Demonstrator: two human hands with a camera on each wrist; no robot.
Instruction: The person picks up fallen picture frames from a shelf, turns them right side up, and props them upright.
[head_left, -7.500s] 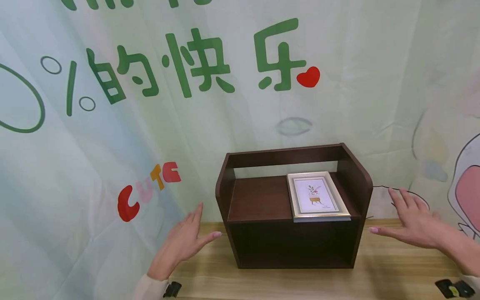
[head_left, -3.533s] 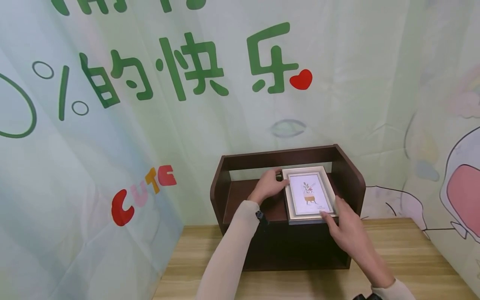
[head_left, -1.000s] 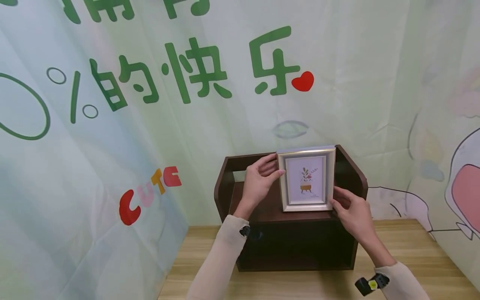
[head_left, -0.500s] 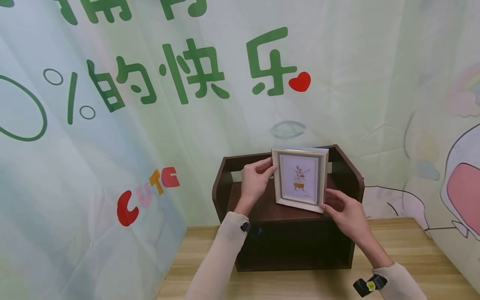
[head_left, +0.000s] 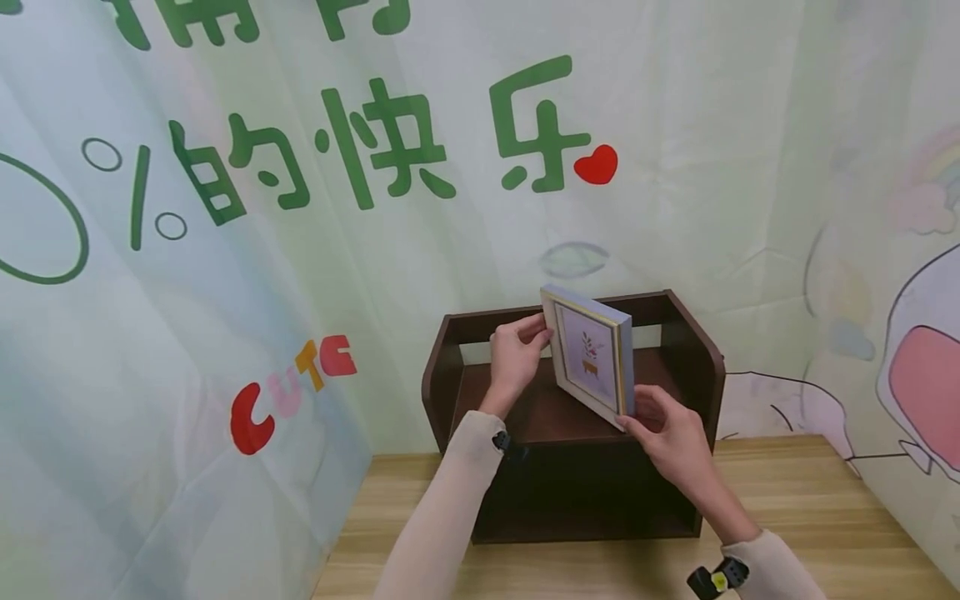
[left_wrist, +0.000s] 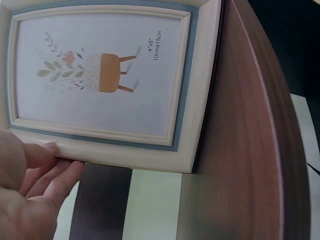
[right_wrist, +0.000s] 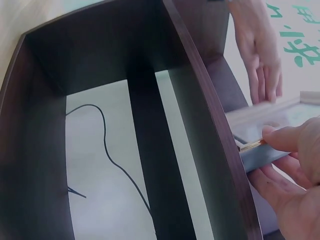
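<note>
A picture frame (head_left: 587,357) with a pale border and a print of a potted plant stands upright on the upper board of a dark brown two-tier shelf (head_left: 483,396). It is turned at an angle, its right edge closer to me. My left hand (head_left: 515,357) pinches the frame's left side between thumb and fingers. Low on the opposite edge, my right hand (head_left: 670,433) grips it, thumb in front and fingers behind. The left wrist view shows the frame's lower edge at the shelf board (left_wrist: 245,125). In the right wrist view both hands are at the frame (right_wrist: 280,117).
The shelf has raised side panels (head_left: 693,358) and an open lower compartment (head_left: 585,492). It stands on a wood-grain table (head_left: 390,508) against a printed cloth backdrop (head_left: 712,167). A thin dark cable (right_wrist: 104,130) shows behind the shelf's lower opening.
Both hands came in from beside the shelf and took hold of the frame, which lay flat. It was raised upright, then swung with its right edge toward me and slightly left.
</note>
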